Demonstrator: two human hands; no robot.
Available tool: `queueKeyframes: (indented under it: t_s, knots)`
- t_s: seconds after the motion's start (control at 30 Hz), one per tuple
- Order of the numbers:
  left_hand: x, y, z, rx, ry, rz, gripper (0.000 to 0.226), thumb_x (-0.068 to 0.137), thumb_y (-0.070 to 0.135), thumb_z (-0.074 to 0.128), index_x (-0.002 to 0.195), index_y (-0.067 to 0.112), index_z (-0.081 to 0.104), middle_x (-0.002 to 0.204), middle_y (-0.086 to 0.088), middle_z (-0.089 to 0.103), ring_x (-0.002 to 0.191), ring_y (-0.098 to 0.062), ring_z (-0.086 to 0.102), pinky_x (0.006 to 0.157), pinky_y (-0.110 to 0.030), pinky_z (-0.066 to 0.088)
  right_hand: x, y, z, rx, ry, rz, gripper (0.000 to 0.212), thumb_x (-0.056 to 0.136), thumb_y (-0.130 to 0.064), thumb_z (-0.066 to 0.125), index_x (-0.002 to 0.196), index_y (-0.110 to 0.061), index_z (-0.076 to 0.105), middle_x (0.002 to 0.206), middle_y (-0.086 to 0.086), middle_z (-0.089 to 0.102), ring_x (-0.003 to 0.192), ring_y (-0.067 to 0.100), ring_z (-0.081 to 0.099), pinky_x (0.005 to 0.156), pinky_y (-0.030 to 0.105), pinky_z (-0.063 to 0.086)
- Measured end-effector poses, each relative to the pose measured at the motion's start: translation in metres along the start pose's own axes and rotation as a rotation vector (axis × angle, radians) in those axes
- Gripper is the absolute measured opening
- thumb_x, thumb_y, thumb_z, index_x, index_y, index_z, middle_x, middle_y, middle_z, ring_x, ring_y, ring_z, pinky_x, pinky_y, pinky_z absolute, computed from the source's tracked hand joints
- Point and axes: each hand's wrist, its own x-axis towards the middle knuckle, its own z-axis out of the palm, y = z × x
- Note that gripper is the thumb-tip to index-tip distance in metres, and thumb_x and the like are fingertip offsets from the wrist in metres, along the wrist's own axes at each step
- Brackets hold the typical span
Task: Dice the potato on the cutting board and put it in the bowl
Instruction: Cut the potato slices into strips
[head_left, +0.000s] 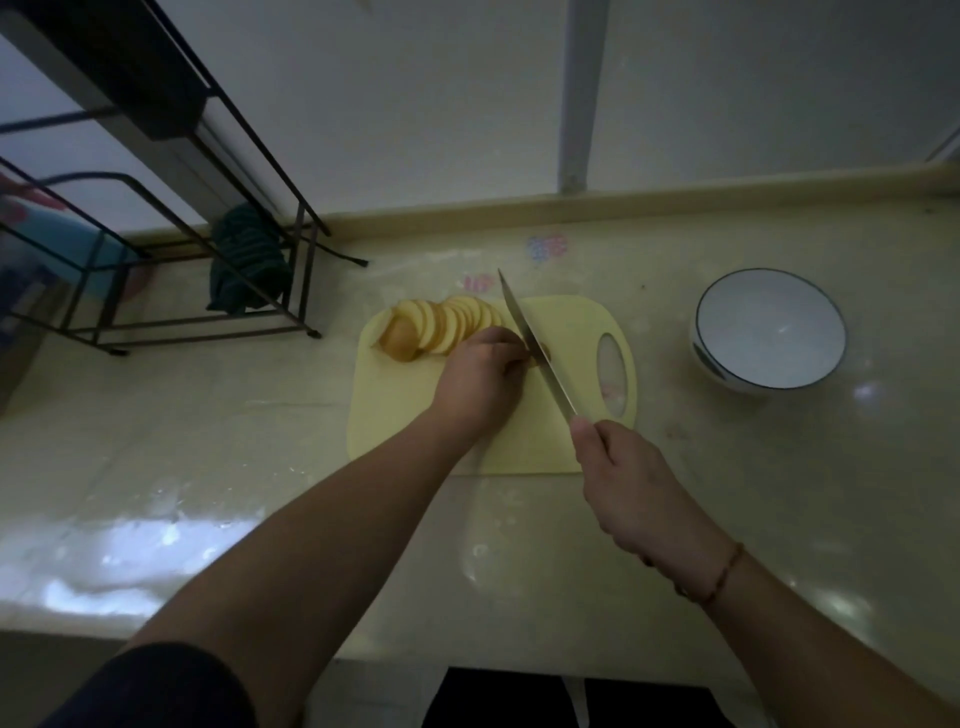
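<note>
Two bare hands at work over one pale yellow cutting board. Left hand: fingers curled down, pinning a small remaining piece of potato against the board, mostly hidden under the fingertips and beside the blade. Right hand: fingers wrapped round the handle of a knife, handle itself covered by the grip; a thin cord bracelet sits on that wrist. Knife blade: runs diagonally from the right hand up and away, edge down, touching the left fingers' side. Potato slices: one fanned row of round cuts, skin-on end piece at the left, lying along the board's far edge just beyond the left hand. Bowl: white, dark rim line, upright on the counter well to the right of the board, nothing seen inside. Counter: glossy, cream. Far left: black wire rack with a dark green cloth draped at its base.
</note>
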Motion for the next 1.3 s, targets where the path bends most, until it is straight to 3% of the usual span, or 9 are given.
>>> queueKeyframes:
  t_s: [0.13,0.37,0.5,0.73,0.93,1.3]
  knots:
    - [0.000,0.002,-0.001,0.020,0.015,0.018,0.016,0.081,0.002,0.072,0.095,0.004,0.080,0.098,-0.009,0.073,0.085,-0.025,0.070,0.080,-0.031,0.057,0.001,0.002,0.001,-0.043,0.021,-0.023,0.050,0.101,-0.048,0.029,0.078,-0.009,0.052,0.069,0.005,0.055,0.063,0.017,0.052,0.060,0.032,0.040]
    - [0.003,0.004,-0.004,0.021,-0.008,0.020,0.019,0.078,0.000,0.070,0.093,0.005,0.081,0.095,-0.009,0.074,0.084,-0.024,0.070,0.079,-0.027,0.054,0.002,0.003,0.003,-0.073,0.008,-0.036,0.044,0.102,-0.044,0.028,0.074,-0.016,0.045,0.068,0.001,0.051,0.060,0.013,0.047,0.054,0.029,0.033]
    - [0.003,0.002,-0.005,0.018,-0.017,0.024,0.021,0.078,0.001,0.069,0.095,0.007,0.081,0.095,-0.009,0.074,0.084,-0.024,0.070,0.078,-0.029,0.056,0.006,0.004,0.007,-0.094,-0.005,-0.035,0.043,0.102,-0.044,0.026,0.081,-0.014,0.049,0.072,0.002,0.053,0.064,0.014,0.049,0.058,0.030,0.038]
    - [0.002,0.001,-0.003,0.033,-0.012,0.023,0.022,0.079,0.009,0.066,0.095,0.005,0.080,0.096,-0.009,0.074,0.084,-0.026,0.071,0.077,-0.030,0.057,0.018,-0.004,0.004,-0.095,0.003,-0.019,0.042,0.103,-0.044,0.025,0.075,-0.020,0.044,0.071,0.002,0.052,0.056,0.012,0.046,0.047,0.024,0.029]
    - [-0.003,0.003,-0.002,0.010,0.028,0.009,0.014,0.079,0.002,0.072,0.091,0.003,0.080,0.097,-0.010,0.073,0.086,-0.026,0.069,0.079,-0.030,0.055,0.015,0.002,0.005,0.020,0.018,0.027,0.050,0.101,-0.049,0.027,0.086,-0.011,0.055,0.070,0.006,0.057,0.053,0.015,0.048,0.051,0.024,0.034]
    - [-0.005,-0.001,0.002,0.011,0.048,0.037,0.015,0.081,0.006,0.069,0.091,0.002,0.079,0.096,-0.010,0.074,0.087,-0.027,0.070,0.078,-0.039,0.059,0.030,-0.013,0.006,-0.103,0.015,-0.011,0.043,0.103,-0.046,0.022,0.073,-0.022,0.040,0.067,0.001,0.048,0.050,0.011,0.041,0.046,0.022,0.026]
